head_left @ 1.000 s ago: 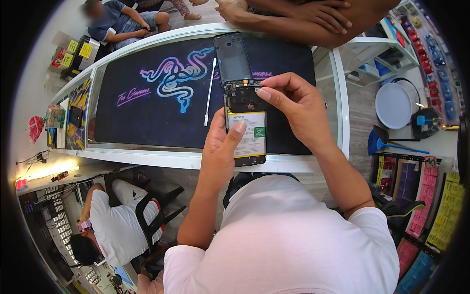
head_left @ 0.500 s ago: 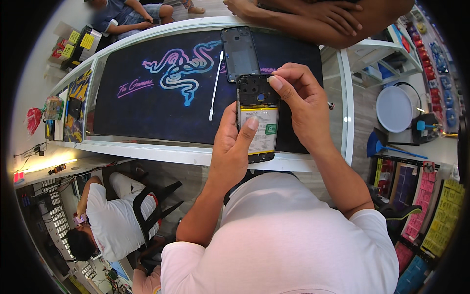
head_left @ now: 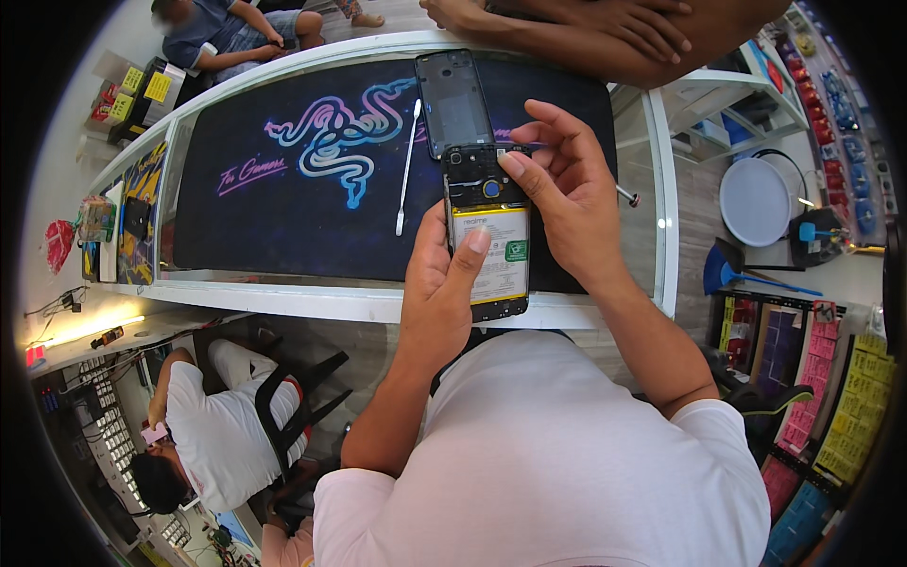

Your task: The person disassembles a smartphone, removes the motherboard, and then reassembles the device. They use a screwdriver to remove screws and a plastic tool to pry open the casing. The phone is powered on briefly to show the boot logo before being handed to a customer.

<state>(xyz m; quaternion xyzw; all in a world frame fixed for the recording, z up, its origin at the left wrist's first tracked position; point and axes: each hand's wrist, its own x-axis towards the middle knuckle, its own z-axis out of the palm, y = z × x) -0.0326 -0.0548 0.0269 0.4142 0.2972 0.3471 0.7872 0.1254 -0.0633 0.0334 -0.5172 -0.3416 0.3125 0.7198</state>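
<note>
A smartphone with its back cover off [head_left: 489, 241] is in my left hand [head_left: 442, 274], tilted over the counter's near edge. My left thumb lies across its pale battery, with the fingers wrapped round the left side. The black inner panel [head_left: 461, 189] shows above the battery, with a round blue spot on it. My right hand [head_left: 567, 189] is at the phone's upper right corner. Its thumb touches the panel there, while the index finger is raised and the other fingers are loosely curled. Just beyond the phone lies a dark back cover [head_left: 453, 99], its inside facing up.
A white double-ended pry tool [head_left: 408, 170] lies left of the cover on a dark printed mat [head_left: 236, 222]. White framing [head_left: 368, 307] edges the glass counter. Another person's folded arms [head_left: 576, 42] rest at the far side. A seated co-worker [head_left: 227, 435] is at lower left.
The phone and both hands have shifted slightly left in view. My right index finger has lifted away from the thumb, which has moved farther onto the panel.
</note>
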